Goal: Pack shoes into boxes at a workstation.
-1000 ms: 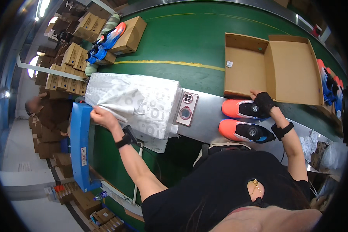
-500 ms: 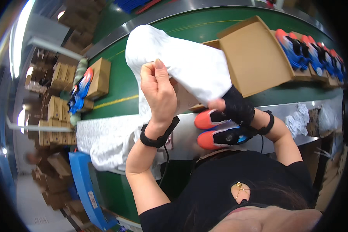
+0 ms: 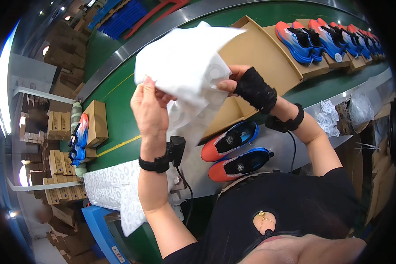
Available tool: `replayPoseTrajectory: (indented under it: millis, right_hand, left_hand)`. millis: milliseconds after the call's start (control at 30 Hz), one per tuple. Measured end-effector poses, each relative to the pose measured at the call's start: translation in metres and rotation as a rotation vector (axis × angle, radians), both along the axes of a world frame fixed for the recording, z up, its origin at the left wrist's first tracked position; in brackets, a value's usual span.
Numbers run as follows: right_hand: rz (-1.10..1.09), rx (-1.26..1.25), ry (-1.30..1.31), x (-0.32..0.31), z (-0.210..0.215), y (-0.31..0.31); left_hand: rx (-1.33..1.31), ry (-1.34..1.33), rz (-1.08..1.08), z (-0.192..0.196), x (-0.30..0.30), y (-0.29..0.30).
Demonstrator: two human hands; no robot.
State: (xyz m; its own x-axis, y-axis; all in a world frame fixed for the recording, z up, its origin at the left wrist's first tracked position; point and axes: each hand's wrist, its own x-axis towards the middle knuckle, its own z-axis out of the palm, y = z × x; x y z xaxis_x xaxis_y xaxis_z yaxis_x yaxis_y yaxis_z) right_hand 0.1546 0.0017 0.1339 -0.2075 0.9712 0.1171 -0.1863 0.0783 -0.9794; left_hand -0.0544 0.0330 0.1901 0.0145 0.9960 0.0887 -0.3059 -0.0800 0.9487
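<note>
A sheet of white wrapping tissue (image 3: 176,57) with a faint grey print is held up over the green belt. My left hand (image 3: 152,108) pinches its lower left edge between thumb and fingers. On the right side of the sheet, my right hand (image 3: 248,86), in a black fingerless wrap, grips the paper the same way. Below the right hand, two orange, black and blue sports shoes (image 3: 226,143) lie side by side on the metal ledge (image 3: 193,169). An open cardboard shoe box (image 3: 264,59) sits behind the paper, which hides part of it.
More printed tissue (image 3: 108,185) lies on the ledge at left, above a blue frame (image 3: 103,233). Several pairs of matching shoes (image 3: 334,39) stand on boxes at far right. Crumpled paper (image 3: 328,119) is on the ledge's right end. Another box (image 3: 97,123) stands on the belt at left.
My right hand has risen from beside the shoes to the tissue's right side, uncovering the shoes. The left hand has moved left and slightly lower, and the sheet has shifted and folded over.
</note>
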Motion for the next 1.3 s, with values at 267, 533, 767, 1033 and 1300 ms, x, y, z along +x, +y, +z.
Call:
replayPoseTrajectory:
  millis: [267, 533, 767, 1033, 1300]
  right_hand:
    - [-0.427, 0.205, -0.197, 0.087, -0.125, 0.106]
    - [-0.428, -0.064, 0.459, 0.197, -0.095, 0.1]
    - [-0.799, -0.096, 0.464, 0.301, -0.101, 0.033]
    - [-0.835, -0.065, 0.266, 0.342, -0.096, -0.031]
    - [-0.724, -0.102, -0.032, 0.369, -0.12, -0.043]
  left_hand:
    - [0.997, 0.917, 0.455, 0.038, -0.004, -0.028]
    - [0.806, 1.733, -0.419, -0.084, -0.034, -0.03]
    - [-0.158, 2.335, -0.085, -0.134, -0.257, -0.025]
    - [-1.026, 2.29, 0.111, -0.114, -0.364, -0.087]
    - [-0.375, 1.462, 0.328, -0.129, -0.226, -0.007]
